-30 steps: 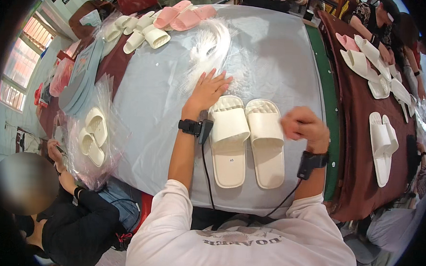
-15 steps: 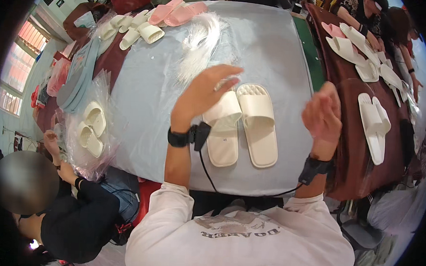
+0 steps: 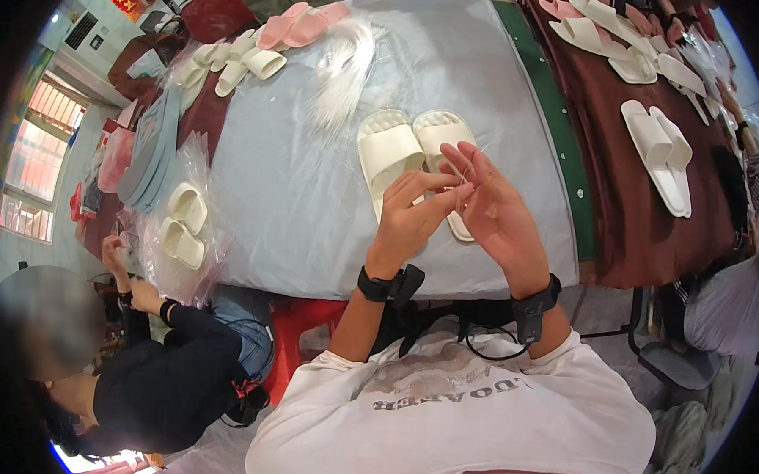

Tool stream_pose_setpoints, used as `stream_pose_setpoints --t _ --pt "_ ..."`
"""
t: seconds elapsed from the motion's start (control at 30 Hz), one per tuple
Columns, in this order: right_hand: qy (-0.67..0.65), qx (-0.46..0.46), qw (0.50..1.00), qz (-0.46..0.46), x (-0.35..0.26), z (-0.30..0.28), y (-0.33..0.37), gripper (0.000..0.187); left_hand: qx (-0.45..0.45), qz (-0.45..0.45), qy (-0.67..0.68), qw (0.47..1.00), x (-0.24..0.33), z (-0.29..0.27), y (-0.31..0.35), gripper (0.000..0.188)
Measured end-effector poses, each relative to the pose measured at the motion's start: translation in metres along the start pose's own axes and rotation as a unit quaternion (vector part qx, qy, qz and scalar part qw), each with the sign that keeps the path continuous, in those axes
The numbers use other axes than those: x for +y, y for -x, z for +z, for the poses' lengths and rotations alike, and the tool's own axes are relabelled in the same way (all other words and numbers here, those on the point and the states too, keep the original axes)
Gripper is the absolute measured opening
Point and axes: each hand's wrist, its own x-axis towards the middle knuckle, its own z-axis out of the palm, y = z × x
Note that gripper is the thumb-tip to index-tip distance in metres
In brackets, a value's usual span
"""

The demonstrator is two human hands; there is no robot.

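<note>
Two cream slide slippers, a left one point(image 3: 392, 151) and a right one point(image 3: 439, 131), lie side by side on the grey-covered table, toes away from me. Over their near ends, my two hands meet. My left hand point(image 3: 413, 215) pinches a thin whitish strand between thumb and fingertips. Beside it, my right hand point(image 3: 503, 221) has its fingers stretched out, close to the strand and the left fingertips. The hands hide much of the right slipper and the left one's heel. Beyond the slippers lies a loose bundle of fine white strands point(image 3: 346, 79).
Cream slippers point(image 3: 262, 62) and pink slippers point(image 3: 304, 26) sit at the table's far left. Another pair point(image 3: 185, 220) rests on clear plastic bags by a seated person point(image 3: 154, 354). More slippers point(image 3: 658, 152) lie on a brown-covered table point(image 3: 618, 213) at right.
My hands were apart on either side of the slippers; now they meet over them, with a thin strand in the left fingertips. The whole view has shifted.
</note>
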Motion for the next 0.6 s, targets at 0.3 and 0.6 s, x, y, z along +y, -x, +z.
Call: stream_pose_setpoints --t 0.3,0.6 --pt "-0.046 0.049 0.993 0.096 0.027 0.018 0.022 0.043 0.081 -0.048 0.049 0.994 0.013 -0.013 0.033 0.021" --pt "-0.070 0.058 0.991 0.095 0.032 0.002 0.015 0.039 0.045 -0.071 0.049 0.995 0.023 -0.018 0.043 0.023"
